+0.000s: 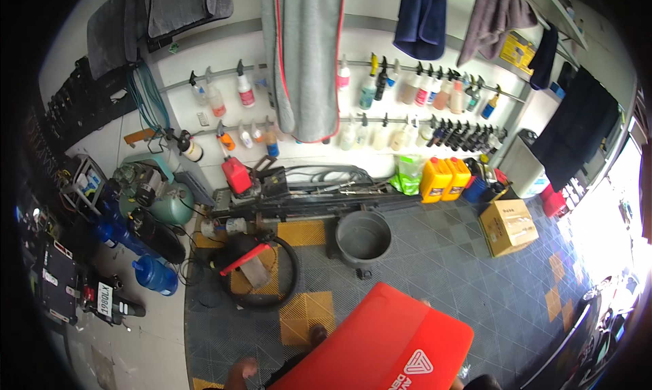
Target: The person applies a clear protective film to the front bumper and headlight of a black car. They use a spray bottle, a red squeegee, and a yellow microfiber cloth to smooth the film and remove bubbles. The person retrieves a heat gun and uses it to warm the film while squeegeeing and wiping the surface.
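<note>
A big red box-like piece fills the view between five and six o'clock, its near end cut off by the lower edge. It sits at a slant, its long left side running from seven toward one o'clock. Its corners at twelve and three o'clock are rounded. A straight line divides the surface into a duller red part toward nine o'clock and a brighter part toward three. The brighter part carries a white triangular emblem with white lettering just beside it, toward six o'clock. Its underside is hidden.
</note>
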### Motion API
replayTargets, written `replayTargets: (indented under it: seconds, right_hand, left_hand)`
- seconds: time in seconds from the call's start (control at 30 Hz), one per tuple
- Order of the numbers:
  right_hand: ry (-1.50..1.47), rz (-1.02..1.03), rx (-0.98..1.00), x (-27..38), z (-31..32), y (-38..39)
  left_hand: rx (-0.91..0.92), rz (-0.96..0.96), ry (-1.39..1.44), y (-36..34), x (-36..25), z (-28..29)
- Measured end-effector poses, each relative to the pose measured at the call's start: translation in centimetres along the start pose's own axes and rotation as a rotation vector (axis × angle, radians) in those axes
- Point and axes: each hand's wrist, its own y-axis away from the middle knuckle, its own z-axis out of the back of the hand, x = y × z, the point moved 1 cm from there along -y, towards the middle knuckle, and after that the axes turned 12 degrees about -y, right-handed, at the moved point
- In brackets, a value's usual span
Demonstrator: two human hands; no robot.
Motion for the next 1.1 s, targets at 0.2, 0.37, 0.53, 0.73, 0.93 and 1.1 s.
replayTargets:
  seconds: [0.2, 0.37, 0.53, 0.73, 0.93, 1.1]
  right_hand:
    - [-0.311, 0.342, 0.060, 10.1, -18.4, -27.4]
    - [-0.216, 0.597, -0.097, 20.1, -27.1, -53.2]
    - [-0.132, 0.672, -0.197, 30.2, -27.6, -82.3]
    - [0.427, 0.904, -0.283, 40.0, -27.8, -104.7]
    - [0.457, 0.820, -0.200, 42.8, -33.2, -111.1]
    - [0.382, 0.901, -0.114, 42.8, -40.3, -112.5]
  left_hand:
    - [-1.101, -0.570, 0.418, 1.1, -8.8, 18.5]
    - [-0.762, -0.261, 0.476, 1.9, -10.3, 23.7]
    - [-0.529, 0.089, 0.290, -1.4, -12.3, 22.6]
    - [-0.555, 0.230, 0.593, -0.5, -19.5, 24.4]
    - [-0.675, 0.238, 0.640, -1.8, -24.2, 22.8]
    - [-0.790, -0.117, 0.639, -2.8, -33.9, 33.3]
